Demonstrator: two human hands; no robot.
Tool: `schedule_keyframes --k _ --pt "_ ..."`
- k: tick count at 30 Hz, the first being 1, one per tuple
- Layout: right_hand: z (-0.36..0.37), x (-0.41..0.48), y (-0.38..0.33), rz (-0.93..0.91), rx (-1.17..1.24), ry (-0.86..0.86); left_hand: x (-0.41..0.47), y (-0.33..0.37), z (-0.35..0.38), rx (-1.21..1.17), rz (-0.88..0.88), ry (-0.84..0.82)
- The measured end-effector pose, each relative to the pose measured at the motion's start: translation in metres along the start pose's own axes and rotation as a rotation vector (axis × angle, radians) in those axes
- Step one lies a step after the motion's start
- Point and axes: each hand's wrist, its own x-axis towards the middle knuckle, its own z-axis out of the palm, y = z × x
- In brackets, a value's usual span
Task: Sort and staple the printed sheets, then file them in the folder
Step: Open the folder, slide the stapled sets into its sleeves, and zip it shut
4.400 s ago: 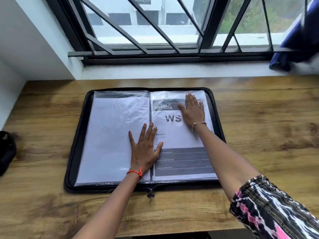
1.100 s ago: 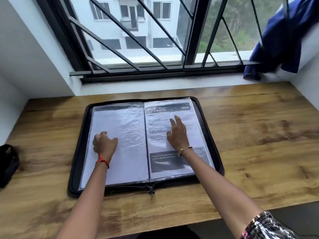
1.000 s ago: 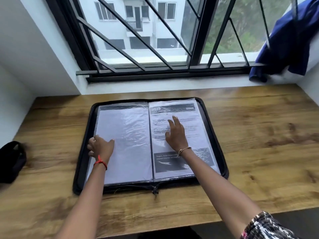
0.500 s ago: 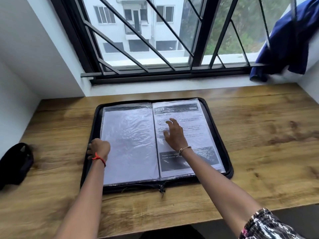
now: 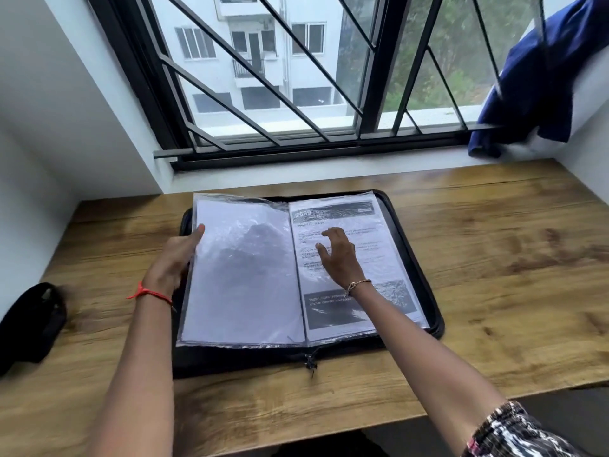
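Wooden desk, black zip folder open flat at its centre.
We see clear sleeves raised off the folder's 9 o'clock half and a printed sheet sleeved on its 3 o'clock half. A blue cloth hangs at 2 o'clock, a black object sits at 8 o'clock. The left hand grips the sleeves' outer edge, thumb on top; the right hand lies over the printed sheet, fingers loosely bent, grasping nothing.
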Motion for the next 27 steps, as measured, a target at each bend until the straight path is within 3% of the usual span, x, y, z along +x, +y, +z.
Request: schedule_keyframes --k 4,8,12,17,19,21,24,27 --pt "-0.014 -0.007 0.001 -0.001 0.099 0.026 -0.026 0.034 0.026 -0.093 0.056 -0.389" --pt "-0.036 -0.009 0.005 0.176 0.341 -0.001 -0.047 0.042 0.078 -0.012 0.108 -0.601" --pt "-0.073 -0.019 0.015 0.387 0.673 0.054 -0.054 0.025 0.133 0.190 0.112 -0.696" --pt "-0.099 -0.011 0.057 0.532 0.847 0.084 -0.051 -0.013 0.184 0.522 0.220 -0.754" --pt "-0.098 -0.007 0.068 0.549 0.750 0.138 -0.045 -0.030 0.195 0.689 0.311 -0.736" --pt "-0.093 -0.010 0.075 0.507 0.432 0.164 -0.044 -0.043 0.200 0.806 0.366 -0.644" --pt "-0.076 -0.015 0.073 0.289 -0.046 0.180 -0.051 -0.054 0.210 0.891 0.509 -0.427" --pt "-0.054 -0.019 0.063 0.049 -0.226 0.040 -0.058 -0.065 0.220 0.925 0.563 -0.275"
